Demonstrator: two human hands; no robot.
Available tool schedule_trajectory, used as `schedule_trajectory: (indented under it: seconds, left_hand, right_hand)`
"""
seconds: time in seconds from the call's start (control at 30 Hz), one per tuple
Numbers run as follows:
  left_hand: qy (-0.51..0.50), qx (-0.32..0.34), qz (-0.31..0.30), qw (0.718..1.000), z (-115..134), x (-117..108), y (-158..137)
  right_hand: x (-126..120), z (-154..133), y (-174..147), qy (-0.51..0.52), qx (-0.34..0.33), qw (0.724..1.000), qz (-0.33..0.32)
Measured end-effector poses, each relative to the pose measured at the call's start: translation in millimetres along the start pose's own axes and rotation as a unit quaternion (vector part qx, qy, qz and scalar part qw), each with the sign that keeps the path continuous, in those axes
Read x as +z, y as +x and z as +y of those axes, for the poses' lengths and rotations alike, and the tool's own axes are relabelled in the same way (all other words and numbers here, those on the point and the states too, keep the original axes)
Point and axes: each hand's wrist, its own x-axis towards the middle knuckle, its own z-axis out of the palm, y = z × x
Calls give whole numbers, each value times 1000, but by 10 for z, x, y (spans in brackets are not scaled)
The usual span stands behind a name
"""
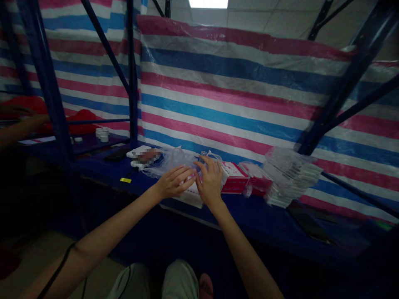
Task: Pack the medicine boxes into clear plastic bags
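My left hand [177,181] reaches in over a white box with printing [193,196], its fingers stretched out and slightly apart, its thumb hidden. Close beside it is my right hand [210,179], with thumb and forefinger curved apart near the left fingertips. I make out nothing held in either hand. Behind them lie a crumpled clear plastic bag [177,158] and a small clear item [203,153], partly hidden by the right fingers. Just right of my right hand stands a pink and white box [234,178].
Right of the boxes are pink packets [257,176], a plastic-wrapped stack of white pieces [289,176] and a dark phone-like slab [308,222]. At left lie a yellow label [125,180] and small white jars [102,134]. Another person's arm [25,126] shows beyond a blue post [51,87].
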Motion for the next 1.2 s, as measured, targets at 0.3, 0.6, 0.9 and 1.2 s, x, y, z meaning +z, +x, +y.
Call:
schedule_trajectory:
  seconds: [0.3,0.6,0.9,1.2]
  left_hand:
    - [-22,-169,-277,946,-120,-264,-182]
    - [-36,-240,-265,933,-213,-113,-693]
    - [-181,-369,-179,894,-449,443,-462]
    - [-189,-477,-84,854,-497,676,-469]
  right_hand:
    - [73,22,-290,-103,20,970,-220]
    - [-37,267,-828,-128,174,958,-188]
    - [422,746,-611,148,290,930,-169]
    - [589,923,-603,171,302,917,-197]
